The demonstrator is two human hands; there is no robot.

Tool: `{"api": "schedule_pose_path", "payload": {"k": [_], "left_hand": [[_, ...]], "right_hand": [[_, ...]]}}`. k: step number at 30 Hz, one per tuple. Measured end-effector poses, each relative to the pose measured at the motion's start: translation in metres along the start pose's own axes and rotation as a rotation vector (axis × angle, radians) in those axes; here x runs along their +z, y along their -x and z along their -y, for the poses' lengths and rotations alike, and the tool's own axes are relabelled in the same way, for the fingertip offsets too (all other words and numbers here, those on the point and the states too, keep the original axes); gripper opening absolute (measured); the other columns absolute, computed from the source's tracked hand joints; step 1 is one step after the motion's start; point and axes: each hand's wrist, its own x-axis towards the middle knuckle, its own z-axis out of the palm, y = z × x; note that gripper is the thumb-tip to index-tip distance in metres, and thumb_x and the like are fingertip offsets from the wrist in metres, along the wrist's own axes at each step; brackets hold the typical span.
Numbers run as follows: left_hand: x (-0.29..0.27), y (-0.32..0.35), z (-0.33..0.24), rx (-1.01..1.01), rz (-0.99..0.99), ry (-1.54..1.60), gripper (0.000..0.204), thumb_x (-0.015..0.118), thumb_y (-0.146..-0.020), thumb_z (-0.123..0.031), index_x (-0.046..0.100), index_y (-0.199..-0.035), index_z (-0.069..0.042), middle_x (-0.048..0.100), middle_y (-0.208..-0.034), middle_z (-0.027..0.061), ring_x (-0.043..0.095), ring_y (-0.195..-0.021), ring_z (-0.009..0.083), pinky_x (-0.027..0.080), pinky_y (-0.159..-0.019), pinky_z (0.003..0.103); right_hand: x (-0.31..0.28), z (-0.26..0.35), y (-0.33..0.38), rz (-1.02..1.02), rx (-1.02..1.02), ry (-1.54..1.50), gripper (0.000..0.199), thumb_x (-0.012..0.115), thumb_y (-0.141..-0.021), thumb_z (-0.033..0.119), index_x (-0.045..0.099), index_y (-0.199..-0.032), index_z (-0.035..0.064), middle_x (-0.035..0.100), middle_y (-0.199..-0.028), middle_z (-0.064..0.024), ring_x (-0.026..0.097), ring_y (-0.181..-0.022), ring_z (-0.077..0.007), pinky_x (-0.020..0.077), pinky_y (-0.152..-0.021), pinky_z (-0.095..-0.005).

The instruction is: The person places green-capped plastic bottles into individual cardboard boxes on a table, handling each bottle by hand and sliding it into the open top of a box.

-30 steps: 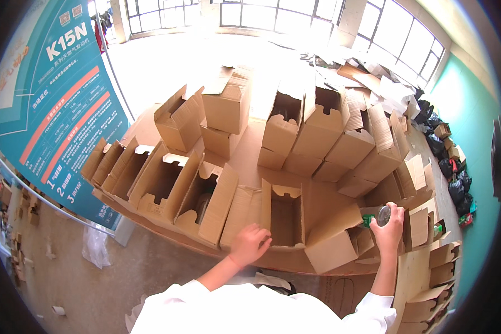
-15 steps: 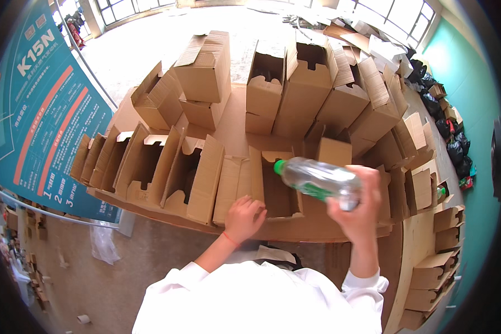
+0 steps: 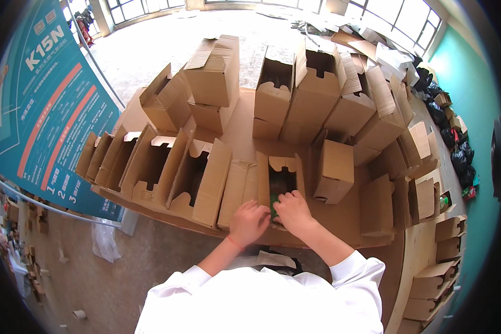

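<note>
An open cardboard box [image 3: 264, 181] stands at the front middle of the table. Inside it lies a clear plastic bottle [image 3: 274, 204], of which only a green part shows; the rest is hidden by the box and my fingers. My right hand [image 3: 295, 212] reaches over the box's front edge, its fingers closed on the bottle. At the box's front left corner, my left hand [image 3: 249, 224] has its fingers bent around the cardboard edge. A closed, upright cardboard box [image 3: 335, 167] is to the right of the open one.
Several open boxes [image 3: 197, 172] line the left front of the cardboard-covered table [image 3: 245, 125]. More tall boxes [image 3: 312, 94] stand along the back and right. A blue-green banner [image 3: 55, 122] is at the left. Black bags [image 3: 462, 156] lie along the green wall.
My right hand has moved left and down, bringing the bottle from above the table into the open box. My left hand has stayed by the box's front left corner.
</note>
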Motion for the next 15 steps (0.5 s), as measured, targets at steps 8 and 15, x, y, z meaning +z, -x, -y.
{"api": "schedule_pose_path", "payload": {"k": [8, 15], "left_hand": [[-0.009, -0.005, -0.007, 0.014, 0.058, 0.025, 0.041, 0.079, -0.071, -0.032, 0.063, -0.101, -0.009, 0.058, -0.121, 0.0204, 0.055, -0.114, 0.0368, 0.046, -0.095, 0.043], [0.013, -0.014, -0.029, -0.053, 0.092, -0.059, 0.062, 0.076, -0.074, -0.034, 0.054, -0.123, -0.003, 0.049, -0.136, 0.0209, 0.044, -0.129, 0.0352, 0.034, -0.109, 0.046]], "right_hand": [[0.003, -0.027, 0.013, -0.531, 0.375, -0.304, 0.052, 0.071, -0.075, 0.009, 0.055, -0.124, 0.0037, 0.053, -0.126, -0.019, 0.048, -0.123, -0.0333, 0.0394, -0.104, -0.0419], [0.041, -0.051, 0.017, -0.472, 0.453, -0.855, 0.064, 0.057, -0.084, 0.001, 0.036, -0.144, 0.0049, 0.046, -0.137, -0.022, 0.045, -0.128, -0.0375, 0.0363, -0.108, -0.0387]]}}
